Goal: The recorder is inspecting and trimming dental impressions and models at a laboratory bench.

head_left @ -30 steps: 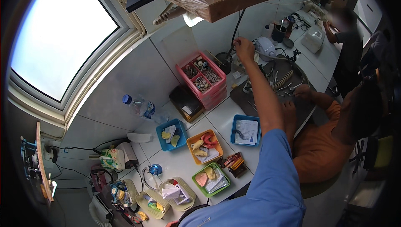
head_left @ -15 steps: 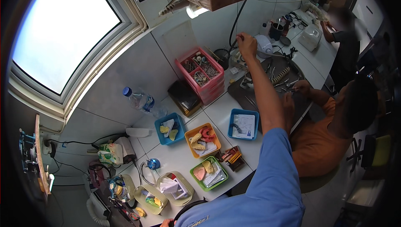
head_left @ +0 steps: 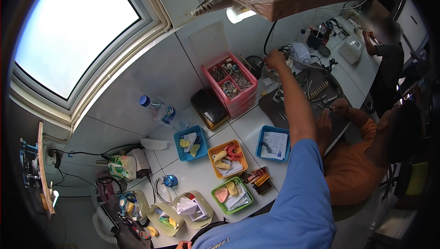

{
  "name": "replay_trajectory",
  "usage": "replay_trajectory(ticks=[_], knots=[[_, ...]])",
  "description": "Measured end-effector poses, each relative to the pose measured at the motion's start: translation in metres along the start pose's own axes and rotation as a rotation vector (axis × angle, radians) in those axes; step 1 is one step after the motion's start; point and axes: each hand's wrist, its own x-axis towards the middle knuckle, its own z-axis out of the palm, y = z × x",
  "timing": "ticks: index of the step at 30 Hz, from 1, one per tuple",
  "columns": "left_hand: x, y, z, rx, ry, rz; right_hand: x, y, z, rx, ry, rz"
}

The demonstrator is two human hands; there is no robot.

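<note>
My right arm, in a blue sleeve, stretches across the bench. My right hand [head_left: 276,60] is closed, fingers curled together, at the wall side beside a dark round holder [head_left: 255,65] and a hanging black cable [head_left: 269,36]. What the fingers hold, if anything, is hidden. Close to it stands a pink drawer box [head_left: 234,101] with small metal bits sorted in its top compartments. Only part of my left hand [head_left: 184,245] shows at the lower edge, its fingers mostly hidden. Dental casts lie in an orange tray [head_left: 212,165] and a green tray [head_left: 222,208].
Blue trays [head_left: 192,158] [head_left: 285,153] stand on the white tiled bench. A water bottle [head_left: 160,111] leans near the wall. At the right, a co-worker in an orange shirt [head_left: 353,175] handles something small over a dark mat [head_left: 275,111] with tools. Overhead hangs a wrapped shelf [head_left: 293,4].
My right hand has come slightly down and to the right in the picture, its fingers more tucked in. The whole view has shifted a little. My left hand stays at the lower edge.
</note>
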Motion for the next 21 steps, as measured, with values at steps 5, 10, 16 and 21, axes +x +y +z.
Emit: replay_trajectory(ticks=[5,10,16,21], knots=[[-0.005,0.008,-0.007,0.039,0.027,-0.007,-0.006,-0.021,-0.012,0.214,-0.171,0.109],[0.003,0.036,-0.016,-0.004,0.153,-0.069,0.029,0.020,0.014,0.073,0.267,-0.155],[0.010,0.029,-0.016,-0.004,0.188,-0.110,0.006,-0.023,0.000,0.241,-0.269,0.062],[0.019,0.021,-0.013,-0.014,0.213,-0.119,0.005,-0.019,0.001,-0.027,-0.216,-0.086]])
